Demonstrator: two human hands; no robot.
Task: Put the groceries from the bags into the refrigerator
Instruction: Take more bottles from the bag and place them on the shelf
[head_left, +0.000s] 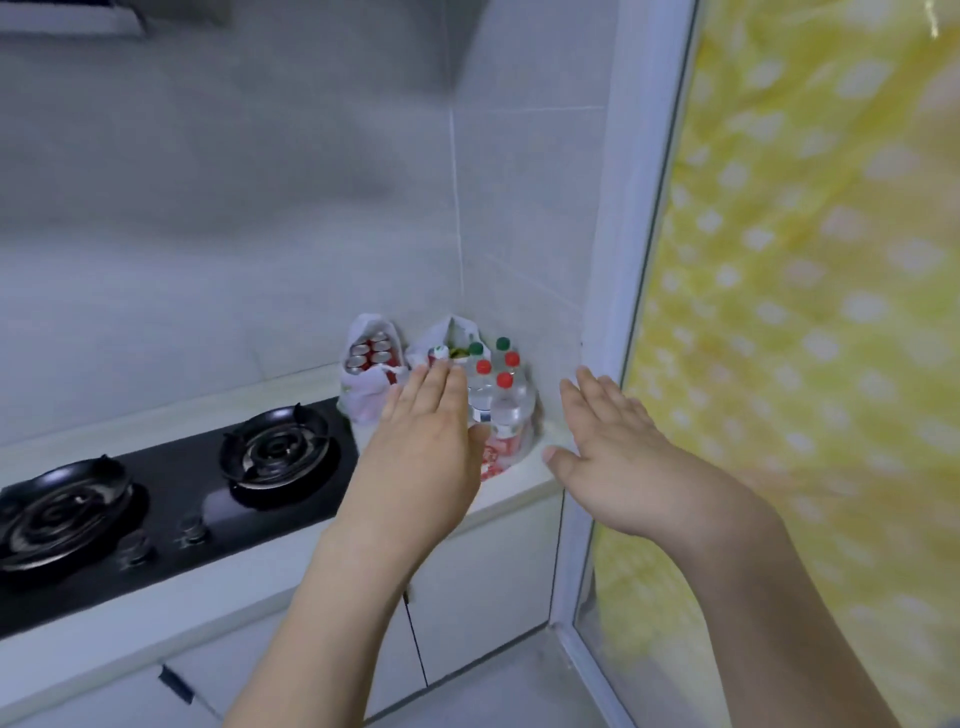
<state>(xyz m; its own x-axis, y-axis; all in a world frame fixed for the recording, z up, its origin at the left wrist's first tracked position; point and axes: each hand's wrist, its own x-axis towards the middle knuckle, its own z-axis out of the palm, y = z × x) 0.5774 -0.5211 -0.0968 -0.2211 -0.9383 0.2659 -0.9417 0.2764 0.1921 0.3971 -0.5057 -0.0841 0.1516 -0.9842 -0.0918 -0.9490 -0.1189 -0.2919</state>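
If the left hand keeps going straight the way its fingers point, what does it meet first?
Most likely the white-capped bottle in the middle bag: the left hand, open with straight fingers, has its fingertips just below that cap in the picture. Depth is unclear from one view, so it could brush the water bottles beside it instead.

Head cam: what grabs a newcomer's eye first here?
Two open hands, left hand and right hand, reach toward the counter corner. There, bags hold red-capped and green-capped bottles and red cans. A black gas stove sits left, a yellow dotted curtain right.
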